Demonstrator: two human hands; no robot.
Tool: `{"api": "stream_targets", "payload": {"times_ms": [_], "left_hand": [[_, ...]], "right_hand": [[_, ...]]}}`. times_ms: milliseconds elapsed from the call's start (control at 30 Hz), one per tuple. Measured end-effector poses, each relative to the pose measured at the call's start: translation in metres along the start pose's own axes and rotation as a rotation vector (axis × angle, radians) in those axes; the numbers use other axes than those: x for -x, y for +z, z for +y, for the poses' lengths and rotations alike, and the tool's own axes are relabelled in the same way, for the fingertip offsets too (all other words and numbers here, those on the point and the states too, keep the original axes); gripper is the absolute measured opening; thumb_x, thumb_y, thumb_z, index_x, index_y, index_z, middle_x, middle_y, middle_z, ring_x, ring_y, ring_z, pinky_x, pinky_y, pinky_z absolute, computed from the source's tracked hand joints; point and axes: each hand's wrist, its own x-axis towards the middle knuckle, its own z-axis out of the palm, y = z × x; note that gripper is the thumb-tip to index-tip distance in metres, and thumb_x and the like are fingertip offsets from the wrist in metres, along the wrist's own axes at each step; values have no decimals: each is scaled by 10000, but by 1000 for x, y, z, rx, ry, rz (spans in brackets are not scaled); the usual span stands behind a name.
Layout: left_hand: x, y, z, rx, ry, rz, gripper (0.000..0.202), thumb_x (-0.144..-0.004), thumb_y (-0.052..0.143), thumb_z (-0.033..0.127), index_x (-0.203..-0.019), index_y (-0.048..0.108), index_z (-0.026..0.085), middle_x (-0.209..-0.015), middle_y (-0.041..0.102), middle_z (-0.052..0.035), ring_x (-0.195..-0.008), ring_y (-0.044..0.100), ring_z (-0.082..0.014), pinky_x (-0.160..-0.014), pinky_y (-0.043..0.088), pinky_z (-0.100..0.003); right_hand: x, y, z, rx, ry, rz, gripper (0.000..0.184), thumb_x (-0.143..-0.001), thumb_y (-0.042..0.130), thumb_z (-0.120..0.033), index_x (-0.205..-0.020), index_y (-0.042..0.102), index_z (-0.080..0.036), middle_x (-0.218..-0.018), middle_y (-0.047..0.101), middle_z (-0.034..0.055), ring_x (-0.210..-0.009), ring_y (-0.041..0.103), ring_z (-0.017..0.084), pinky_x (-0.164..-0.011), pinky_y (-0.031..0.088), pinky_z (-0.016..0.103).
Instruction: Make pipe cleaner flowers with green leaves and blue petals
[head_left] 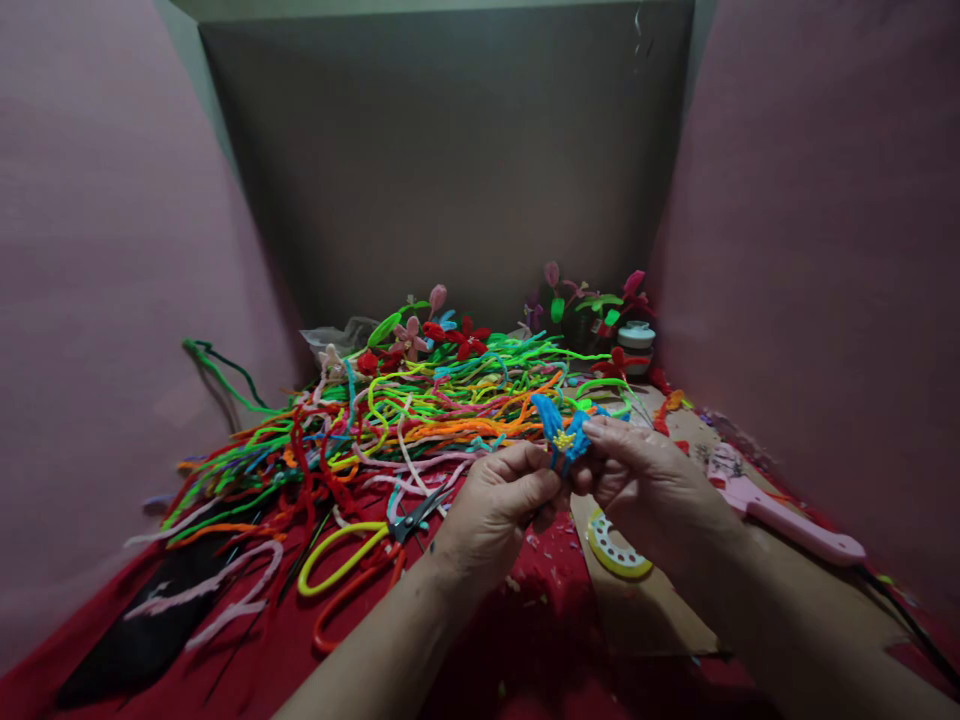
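Observation:
A blue pipe-cleaner flower (553, 422) with a yellow centre is held up between my two hands. My left hand (501, 500) is closed, thumb and fingers pinching the flower low on its left side. On the other side my right hand (645, 480) pinches a blue petal, with its remaining fingers curled beneath. Part of the flower's base is hidden by my fingers. Just left of my left wrist lie scissors (345, 556) with one yellow and one orange handle loop, their dark blades pointing up to the right.
A big heap of coloured pipe cleaners (450, 410) spreads behind my hands, with finished flowers (469, 340) on top. At right lie a pink corded tool (795, 525), cardboard (645, 620) and a yellow-rimmed disc (619, 548). A jar (636, 345) stands behind; a black flat object (142, 620) lies left.

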Motion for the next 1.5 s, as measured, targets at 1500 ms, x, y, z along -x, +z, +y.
{"api": "stream_targets", "payload": {"times_ms": [1500], "left_hand": [[-10, -10, 2, 158, 43, 105, 256, -638, 721, 207, -726, 485, 162, -589, 536, 27, -492, 449, -64, -455, 327, -177]], "right_hand": [[-97, -117, -54, 1518, -554, 402, 248, -658, 499, -93, -792, 698, -159, -837, 691, 65, -759, 612, 190, -717, 446, 286]]}}
